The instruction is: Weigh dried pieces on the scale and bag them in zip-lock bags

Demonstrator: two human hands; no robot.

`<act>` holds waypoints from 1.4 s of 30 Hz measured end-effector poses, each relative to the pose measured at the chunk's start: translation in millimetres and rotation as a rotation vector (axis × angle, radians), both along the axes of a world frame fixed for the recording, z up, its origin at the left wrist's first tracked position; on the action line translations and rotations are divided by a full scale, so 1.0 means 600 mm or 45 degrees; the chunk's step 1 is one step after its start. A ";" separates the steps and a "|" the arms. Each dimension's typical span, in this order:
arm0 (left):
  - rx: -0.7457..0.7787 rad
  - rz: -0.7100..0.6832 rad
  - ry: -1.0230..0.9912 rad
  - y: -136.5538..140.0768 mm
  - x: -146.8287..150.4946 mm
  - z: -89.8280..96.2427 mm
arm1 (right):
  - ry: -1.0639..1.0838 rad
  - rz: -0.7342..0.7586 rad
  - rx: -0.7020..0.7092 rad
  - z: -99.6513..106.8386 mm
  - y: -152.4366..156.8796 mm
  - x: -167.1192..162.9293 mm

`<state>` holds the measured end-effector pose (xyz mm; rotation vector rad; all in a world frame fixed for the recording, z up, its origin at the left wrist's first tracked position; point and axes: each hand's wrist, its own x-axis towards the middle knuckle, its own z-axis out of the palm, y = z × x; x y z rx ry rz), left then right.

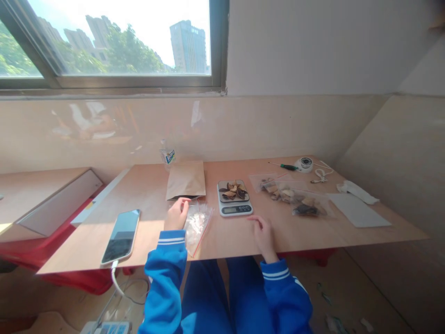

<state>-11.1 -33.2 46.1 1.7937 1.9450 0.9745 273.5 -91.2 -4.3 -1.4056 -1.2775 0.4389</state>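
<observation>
Counter [215,241], contents as we see them, clock hours read from the scale.

Centre: one white kitchen scale [236,210], display too small for us to read; on its pan, a heap of brown dried slices [234,189].

Eight o'clock: one clear bag [199,227] of whitish pieces, red-edged, lying near the counter's front edge. Just beyond its left side, our left hand [177,214] — palm down, fingers loosely bent by the paper bag's mouth; we cannot tell whether they grasp the edge of either bag.

Five o'clock: our right hand [263,234], released and lightly curled, index finger near the scale's corner.

Ten o'clock: one brown paper bag [187,180], flat, mouth towards us; behind it, one bottle [168,155] with a blue and green label.

Between eight and nine: one phone [121,235], a white cable [116,280] at its lower end.

Three o'clock: an overlapping row of clear bags [288,195] holding pale and dark dried pieces; farther out, one white sheet [361,211] and one crumpled tissue [358,191].

Two o'clock: one green-handled screwdriver [288,167] — beside it, one round white camera [304,164] with a white cord [320,175].
</observation>
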 end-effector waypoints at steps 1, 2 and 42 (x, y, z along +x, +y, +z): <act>-0.187 -0.150 0.056 -0.013 0.003 -0.001 | 0.101 -0.058 -0.045 -0.004 0.002 0.011; -0.336 -0.261 0.129 -0.024 0.008 -0.004 | 0.197 -0.105 -0.083 -0.007 0.003 0.018; -0.205 -0.176 0.355 -0.067 0.068 -0.038 | 0.459 -0.021 -0.068 -0.012 -0.040 0.071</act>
